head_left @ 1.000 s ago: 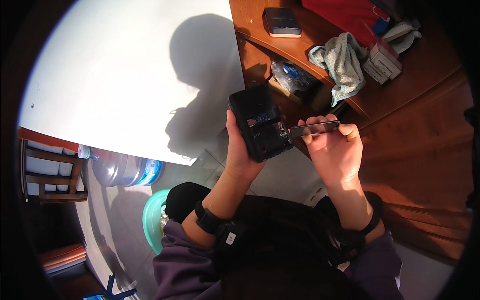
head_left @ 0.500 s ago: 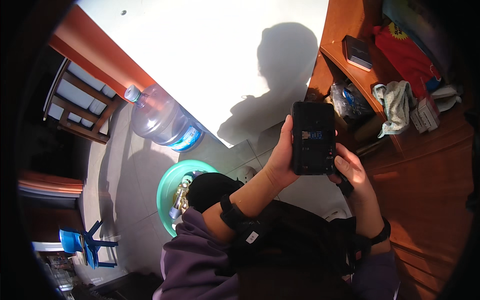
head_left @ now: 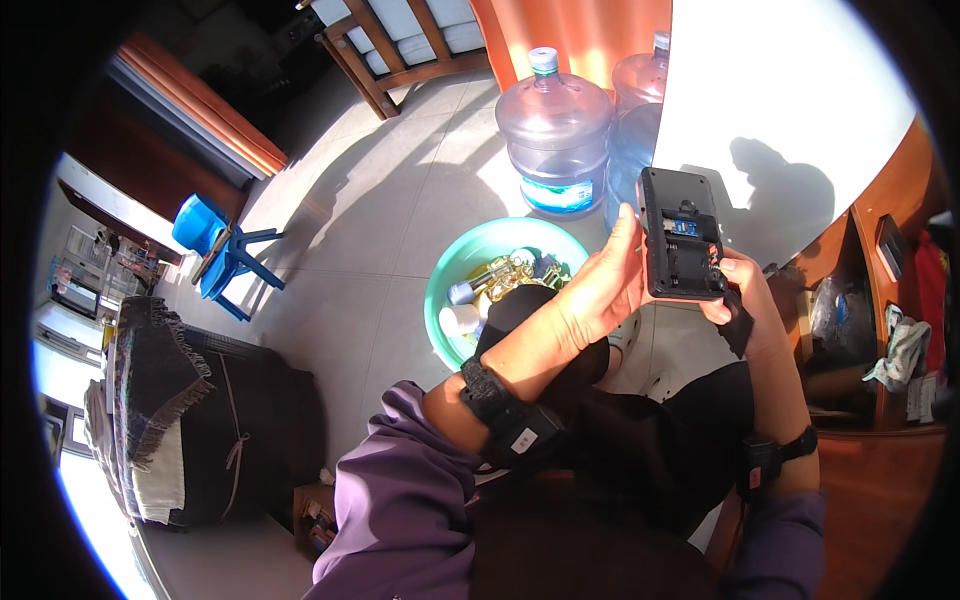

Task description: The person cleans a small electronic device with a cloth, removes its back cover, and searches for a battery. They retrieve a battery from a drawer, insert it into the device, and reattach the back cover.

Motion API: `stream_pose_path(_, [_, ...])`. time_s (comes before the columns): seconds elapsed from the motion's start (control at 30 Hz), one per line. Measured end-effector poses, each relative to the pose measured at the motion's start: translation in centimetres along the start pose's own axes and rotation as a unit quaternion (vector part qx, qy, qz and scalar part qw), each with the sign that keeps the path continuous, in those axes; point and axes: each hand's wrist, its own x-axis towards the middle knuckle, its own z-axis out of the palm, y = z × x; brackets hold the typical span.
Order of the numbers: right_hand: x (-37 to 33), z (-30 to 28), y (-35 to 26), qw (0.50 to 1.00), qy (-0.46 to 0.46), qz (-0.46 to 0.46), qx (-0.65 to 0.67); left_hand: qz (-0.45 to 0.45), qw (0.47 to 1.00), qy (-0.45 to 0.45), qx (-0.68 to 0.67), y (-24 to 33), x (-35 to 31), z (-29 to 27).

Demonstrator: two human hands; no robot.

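My left hand (head_left: pixel 608 272) is closed along the left side of a black handheld electronic device (head_left: pixel 672 196), thumb up its edge. The device is tilted, its back towards me. An uncovered recess in it shows a small blue card or circuit board (head_left: pixel 682 228) and spring contacts (head_left: pixel 672 250). My right hand (head_left: pixel 748 296) grips the device's lower right corner with its fingertips. A flat black piece (head_left: pixel 737 326) hangs at that hand's palm; whether it is a cover or a strap I cannot tell. Black bands with small boxes circle both forearms.
A green basin (head_left: pixel 436 300) holding bottles and other items stands on the floor by my knees. Beyond it are large clear water jugs (head_left: pixel 555 125). A blue chair (head_left: pixel 215 245) and a cloth-draped dark bundle (head_left: pixel 230 430) are at left, wooden shelving (head_left: pixel 865 260) at right.
The view has swung left, bringing the basin, chair and jugs further into sight. The device has tilted in my hands, its recess showing more brightly. Both hands remain on it.
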Motion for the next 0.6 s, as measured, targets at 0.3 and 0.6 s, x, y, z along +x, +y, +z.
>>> stream_pose_path(0.3, [2.0, 5.6, 0.8, 0.999, -0.032, 0.035, -0.027, -0.009, 0.985, 0.169, 0.043, 4.5, -4.4, -0.9])
stream_pose_path(0.6, [-0.1, 5.5, 0.6, 0.999, -0.004, 0.025, -0.034, -0.037, 0.993, 0.092, 0.068, 4.0, -3.5, -1.0])
